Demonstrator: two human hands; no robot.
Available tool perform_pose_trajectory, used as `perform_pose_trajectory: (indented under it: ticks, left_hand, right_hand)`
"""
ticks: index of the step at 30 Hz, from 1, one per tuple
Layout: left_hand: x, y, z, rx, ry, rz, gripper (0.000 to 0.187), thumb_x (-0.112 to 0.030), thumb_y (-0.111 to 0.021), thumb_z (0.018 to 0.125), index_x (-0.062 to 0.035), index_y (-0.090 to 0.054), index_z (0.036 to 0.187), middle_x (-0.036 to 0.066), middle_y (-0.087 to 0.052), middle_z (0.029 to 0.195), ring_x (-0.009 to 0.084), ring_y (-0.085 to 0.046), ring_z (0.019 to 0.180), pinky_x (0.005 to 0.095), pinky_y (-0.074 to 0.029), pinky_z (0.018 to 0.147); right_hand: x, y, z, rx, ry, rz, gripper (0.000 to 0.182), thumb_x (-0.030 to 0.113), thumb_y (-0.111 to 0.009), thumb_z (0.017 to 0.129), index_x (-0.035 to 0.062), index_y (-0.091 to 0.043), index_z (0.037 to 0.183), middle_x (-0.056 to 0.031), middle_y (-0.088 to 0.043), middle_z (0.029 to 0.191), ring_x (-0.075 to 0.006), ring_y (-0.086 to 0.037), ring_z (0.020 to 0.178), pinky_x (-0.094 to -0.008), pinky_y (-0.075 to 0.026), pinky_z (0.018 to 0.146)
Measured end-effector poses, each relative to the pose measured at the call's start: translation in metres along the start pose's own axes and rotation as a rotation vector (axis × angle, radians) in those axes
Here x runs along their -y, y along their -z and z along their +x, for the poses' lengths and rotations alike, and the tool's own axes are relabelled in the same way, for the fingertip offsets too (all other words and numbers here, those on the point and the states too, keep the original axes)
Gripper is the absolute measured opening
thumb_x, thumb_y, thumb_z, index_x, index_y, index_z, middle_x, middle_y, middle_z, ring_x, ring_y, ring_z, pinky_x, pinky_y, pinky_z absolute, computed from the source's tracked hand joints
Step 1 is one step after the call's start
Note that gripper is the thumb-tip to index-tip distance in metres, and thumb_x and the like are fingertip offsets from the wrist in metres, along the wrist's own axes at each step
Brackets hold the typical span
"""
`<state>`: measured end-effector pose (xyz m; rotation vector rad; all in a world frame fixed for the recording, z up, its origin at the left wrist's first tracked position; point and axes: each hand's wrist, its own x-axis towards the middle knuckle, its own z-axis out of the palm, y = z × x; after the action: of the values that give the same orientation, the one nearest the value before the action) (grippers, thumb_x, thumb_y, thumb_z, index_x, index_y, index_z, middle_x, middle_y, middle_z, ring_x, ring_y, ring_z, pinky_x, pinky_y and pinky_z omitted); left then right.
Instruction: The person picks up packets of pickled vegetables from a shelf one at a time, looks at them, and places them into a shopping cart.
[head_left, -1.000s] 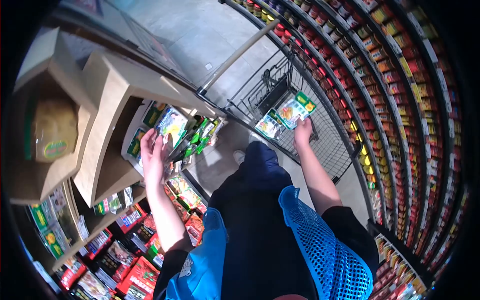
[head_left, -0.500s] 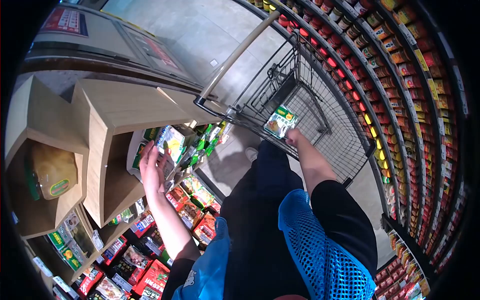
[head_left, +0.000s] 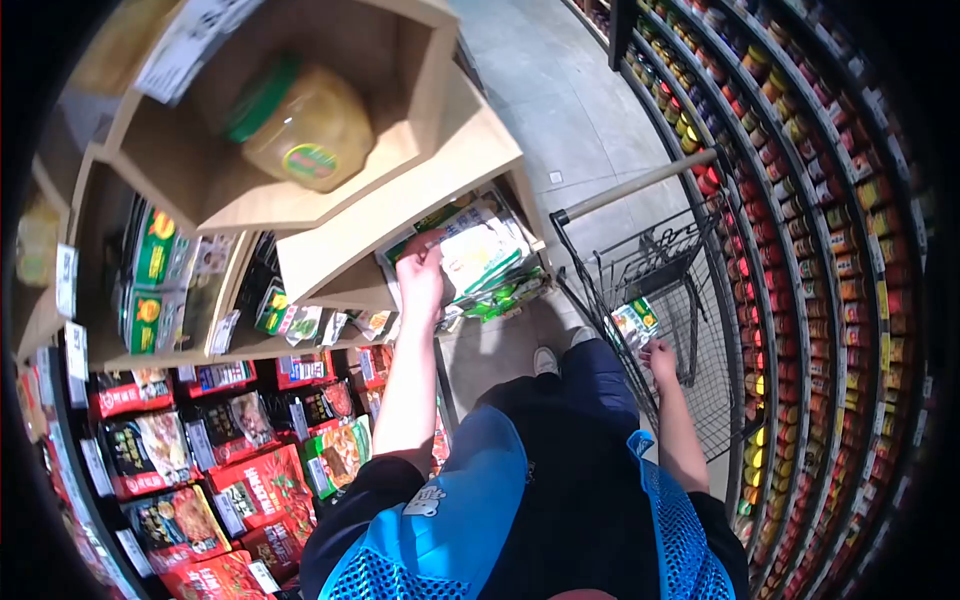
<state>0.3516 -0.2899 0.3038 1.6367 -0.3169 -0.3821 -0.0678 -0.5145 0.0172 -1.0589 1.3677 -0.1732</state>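
My left hand (head_left: 420, 272) reaches into a wooden shelf compartment, fingers curled on the edge of a white and green food packet (head_left: 482, 250). More packets of similar colours stand behind and beneath it. Off to the right, my right hand (head_left: 658, 362) pinches the lower corner of another green and white food packet (head_left: 634, 322). That packet is held over the near side of a wire shopping cart (head_left: 705, 400), its printed front turned up.
A jar with a green lid (head_left: 318, 130) sits in the wooden shelf (head_left: 470, 130) above my left arm. Red and black food bags (head_left: 265, 490) fill the racks below. Curved shelves of jars (head_left: 800, 300) run along the right, beyond the cart.
My view has swung, so the shelf appears larger and the cart farther right. My left hand's fingers, spread against the packets before, are now curled on one. The right hand still holds its packet.
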Motion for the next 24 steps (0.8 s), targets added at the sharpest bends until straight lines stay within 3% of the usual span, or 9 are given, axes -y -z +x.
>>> perform_pose_trajectory:
  ticks: [3,6,7,10,12,14,18,22,24]
  left_hand:
    - [-0.012,0.02,-0.016,-0.049,-0.13,-0.266,0.019,0.002,-0.051,0.092,0.0023,-0.057,0.109,0.012,-0.066,0.099,0.0129,-0.062,0.086,0.0239,-0.048,0.076]
    - [-0.027,0.027,-0.045,0.036,-0.049,-0.493,0.021,0.006,-0.05,0.091,-0.001,-0.049,0.111,0.014,-0.066,0.099,0.0163,-0.065,0.092,0.027,-0.051,0.08]
    - [-0.026,0.026,-0.053,0.109,-0.054,-0.529,0.025,0.008,-0.05,0.09,-0.004,-0.046,0.112,0.016,-0.066,0.101,0.0173,-0.065,0.095,0.0281,-0.051,0.083]
    - [-0.026,0.007,-0.08,0.221,-0.043,-0.534,0.033,0.007,-0.05,0.092,-0.0067,-0.037,0.12,0.017,-0.067,0.102,0.0177,-0.065,0.094,0.0285,-0.052,0.081]
    - [-0.026,0.003,-0.089,0.343,0.023,-0.566,0.039,0.006,-0.05,0.092,-0.0092,-0.033,0.124,0.015,-0.068,0.097,0.0157,-0.064,0.083,0.0287,-0.052,0.078]
    - [-0.014,-0.004,-0.092,0.421,0.056,-0.616,0.044,0.005,-0.05,0.092,-0.0097,-0.032,0.13,0.014,-0.068,0.098,0.0137,-0.062,0.082,0.0276,-0.05,0.08]
    - [-0.035,-0.024,-0.099,0.408,0.127,-0.454,0.055,0.002,-0.054,0.092,-0.01,-0.029,0.14,0.011,-0.068,0.1,0.0116,-0.06,0.088,0.0273,-0.047,0.083]
    - [-0.027,-0.005,-0.08,0.651,0.017,-0.253,0.043,-0.007,-0.058,0.094,-0.0049,-0.04,0.134,0.013,-0.066,0.11,0.0148,-0.062,0.092,0.0284,-0.048,0.085]
    - [-0.034,-0.005,-0.068,0.521,-0.005,-0.117,0.035,-0.012,-0.056,0.097,-0.0044,-0.047,0.129,0.012,-0.065,0.113,0.0158,-0.062,0.098,0.028,-0.049,0.086]
  right_hand:
    - [0.033,-0.006,-0.026,0.016,0.174,0.002,0.022,0.021,-0.051,0.098,0.0038,-0.061,0.108,-0.0068,-0.067,0.091,-0.013,-0.063,0.074,-0.0258,-0.049,0.061]
    - [0.102,-0.034,-0.092,0.107,0.252,0.072,0.024,0.02,-0.054,0.098,0.0009,-0.06,0.11,-0.008,-0.066,0.095,-0.0134,-0.064,0.08,-0.0255,-0.05,0.071]
    - [0.135,-0.048,-0.125,0.186,0.283,0.1,0.027,0.014,-0.052,0.097,-0.0013,-0.057,0.118,-0.0104,-0.068,0.101,-0.0151,-0.066,0.084,-0.026,-0.051,0.072]
    - [0.197,-0.082,-0.19,0.485,0.353,0.192,0.033,0.02,-0.051,0.1,-0.001,-0.055,0.124,-0.0124,-0.066,0.111,-0.0174,-0.065,0.098,-0.0279,-0.05,0.083]
    - [0.217,-0.1,-0.21,0.683,0.431,0.199,0.037,0.022,-0.05,0.1,-0.0015,-0.052,0.128,-0.0128,-0.065,0.112,-0.0179,-0.064,0.099,-0.0293,-0.05,0.086]
    - [0.231,-0.115,-0.228,0.799,0.434,0.247,0.036,0.02,-0.052,0.099,-0.0021,-0.052,0.129,-0.0111,-0.065,0.112,-0.0158,-0.063,0.1,-0.0288,-0.049,0.087]
    - [0.226,-0.129,-0.232,0.789,0.562,0.135,0.031,0.011,-0.055,0.097,-0.0016,-0.056,0.125,-0.0038,-0.067,0.105,-0.0073,-0.061,0.092,-0.0244,-0.048,0.082]
    - [0.224,-0.116,-0.236,0.603,0.527,0.294,0.024,0.01,-0.057,0.095,-0.0008,-0.061,0.117,-0.0031,-0.068,0.102,-0.0065,-0.061,0.088,-0.0235,-0.048,0.079]
    - [0.203,-0.099,-0.208,0.478,0.455,0.483,0.023,0.009,-0.058,0.094,-0.0026,-0.061,0.113,-0.0045,-0.068,0.101,-0.0091,-0.063,0.089,-0.026,-0.049,0.08]
